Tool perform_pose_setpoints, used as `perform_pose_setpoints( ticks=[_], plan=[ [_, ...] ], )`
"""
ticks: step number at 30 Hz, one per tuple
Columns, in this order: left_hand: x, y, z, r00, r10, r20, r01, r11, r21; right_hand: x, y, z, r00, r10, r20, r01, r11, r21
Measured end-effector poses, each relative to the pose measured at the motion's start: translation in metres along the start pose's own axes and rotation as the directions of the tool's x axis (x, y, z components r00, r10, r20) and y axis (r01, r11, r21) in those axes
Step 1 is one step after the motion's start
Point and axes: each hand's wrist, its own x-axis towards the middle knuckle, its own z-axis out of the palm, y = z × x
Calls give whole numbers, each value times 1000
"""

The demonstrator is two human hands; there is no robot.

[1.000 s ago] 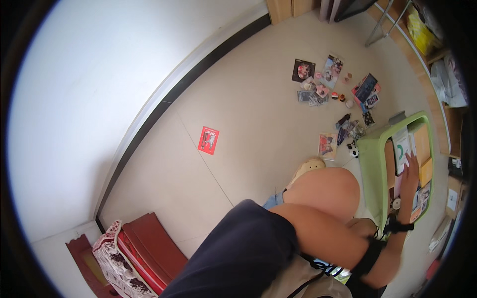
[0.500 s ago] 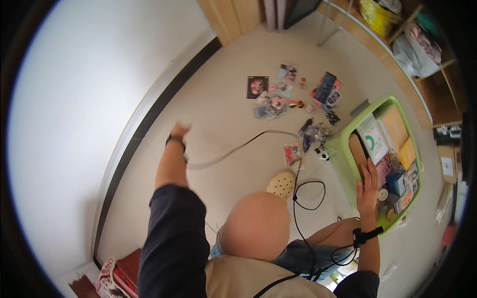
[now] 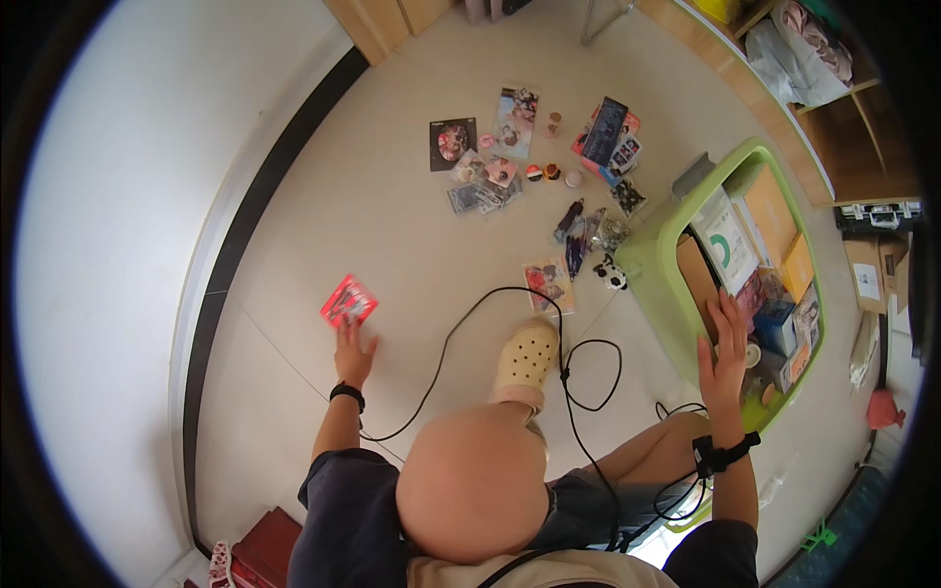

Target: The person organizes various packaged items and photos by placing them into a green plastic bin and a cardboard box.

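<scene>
My left hand (image 3: 355, 355) reaches down to the floor at the left, thumb spread apart. Its slightly blurred fingertips meet the near edge of a flat red packet (image 3: 347, 298). Over the near-left rim of a green plastic bin (image 3: 649, 279) rests my right hand (image 3: 723, 355), its fingers stretched out beside a brown cardboard piece (image 3: 694, 272) inside. The bin also holds a white sheet with a green ring (image 3: 727, 238), orange-yellow envelopes (image 3: 771, 218) and a blue box (image 3: 776, 326).
Picture cards (image 3: 485, 194), a dark square sleeve (image 3: 438, 147), a panda-patterned item (image 3: 610, 272) and other small things lie on the floor ahead. A black cable (image 3: 446, 345) loops past my cream clog (image 3: 527, 358). Wooden shelving (image 3: 833, 137) stands far right; a white wall (image 3: 147, 196) is left.
My left hand has drawn back toward me to the red packet, which my arm mostly hid before. The view has shifted. My right hand stays at the bin's rim.
</scene>
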Motion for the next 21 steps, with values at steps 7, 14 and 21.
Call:
perform_pose_setpoints(
  ticks=[7, 14, 21],
  plan=[
    [56, 143, -17, 767, 579, 278, -622, 777, 97, 11, 4, -4, 1000, -7, -27, 6, 999, -39],
    [114, 194, -9, 713, 646, 273, -698, 692, 183, 13, 11, 4, 999, -5, -34, 6, 1000, 14],
    [139, 205, 10, 645, 634, 425, -722, 689, 68, 16, 10, 2, 998, 2, -64, -5, 999, -36]
  ],
)
